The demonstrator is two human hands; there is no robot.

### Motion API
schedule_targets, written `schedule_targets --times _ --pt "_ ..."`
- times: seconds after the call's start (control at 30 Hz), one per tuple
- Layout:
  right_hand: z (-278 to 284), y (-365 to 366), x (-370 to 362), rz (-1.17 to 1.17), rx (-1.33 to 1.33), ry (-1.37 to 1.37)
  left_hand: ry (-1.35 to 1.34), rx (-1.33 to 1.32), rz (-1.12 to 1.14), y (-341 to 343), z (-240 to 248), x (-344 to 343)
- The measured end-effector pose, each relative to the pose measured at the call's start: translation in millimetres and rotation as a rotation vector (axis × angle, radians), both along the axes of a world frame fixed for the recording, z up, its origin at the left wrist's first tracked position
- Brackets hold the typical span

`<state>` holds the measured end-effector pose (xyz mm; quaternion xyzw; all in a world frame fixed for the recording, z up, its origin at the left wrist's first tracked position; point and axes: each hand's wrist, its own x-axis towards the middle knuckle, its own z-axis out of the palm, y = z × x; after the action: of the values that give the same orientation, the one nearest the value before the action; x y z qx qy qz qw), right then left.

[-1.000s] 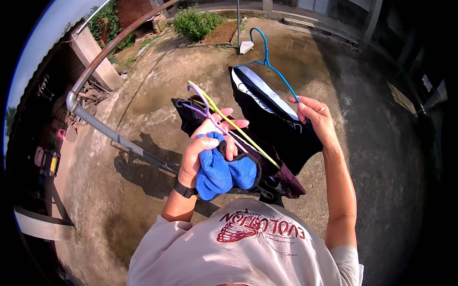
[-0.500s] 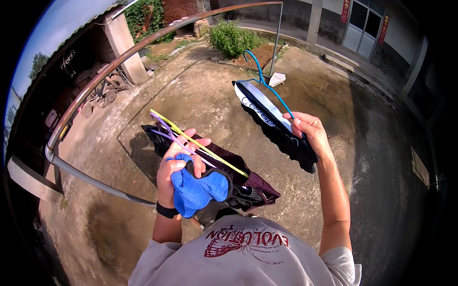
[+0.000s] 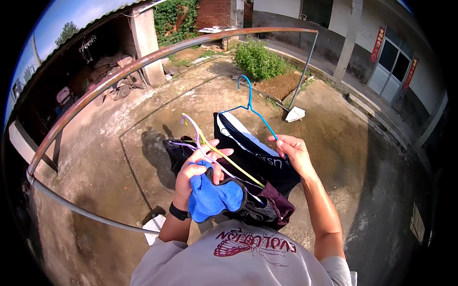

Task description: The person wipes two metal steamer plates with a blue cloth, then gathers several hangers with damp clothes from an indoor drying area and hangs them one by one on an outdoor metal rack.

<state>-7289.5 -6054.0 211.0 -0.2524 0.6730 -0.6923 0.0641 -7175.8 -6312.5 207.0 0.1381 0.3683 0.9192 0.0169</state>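
Left hand (image 3: 198,167) sits mid-frame, fingers curled round a blue cloth (image 3: 212,198) plus yellow and purple hangers (image 3: 210,148) — right hand (image 3: 293,152), raised right of centre, pinches a blue hanger (image 3: 253,107) carrying a dark garment (image 3: 260,159).

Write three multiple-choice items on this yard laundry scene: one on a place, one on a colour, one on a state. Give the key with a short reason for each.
1. Where is the blue cloth?
A. In the left hand
B. Draped over the rusty rail
C. On the ground

2. What colour is the hanger held by the right hand?
A. Yellow
B. Blue
C. Purple

3. How is the dark garment on that blue hanger?
A. Folded on the ground
B. Hung on the rail
C. Held up in the air, below the rail

Key: 1 A, the fingers wrap the cloth along with the yellow and purple hangers. 2 B, its hook is plainly blue. 3 C, the hook touches no rail.
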Motion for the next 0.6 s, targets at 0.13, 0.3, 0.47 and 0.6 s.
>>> schedule_targets --times 0.13,0.3,0.47,0.6 --pt "22 -10 -79 0.018 0.027 0.047 0.045 -0.051 0.047 -1 7 -58" --pt "44 -22 -220 -0.023 -0.105 0.167 0.031 -0.072 0.060 10 18 -114" --pt "60 -69 -334 0.004 -0.118 0.255 -0.010 -0.079 0.193 5 24 -118" --pt "59 -80 -401 0.036 -0.123 0.194 -0.004 -0.129 0.294 14 32 -136"
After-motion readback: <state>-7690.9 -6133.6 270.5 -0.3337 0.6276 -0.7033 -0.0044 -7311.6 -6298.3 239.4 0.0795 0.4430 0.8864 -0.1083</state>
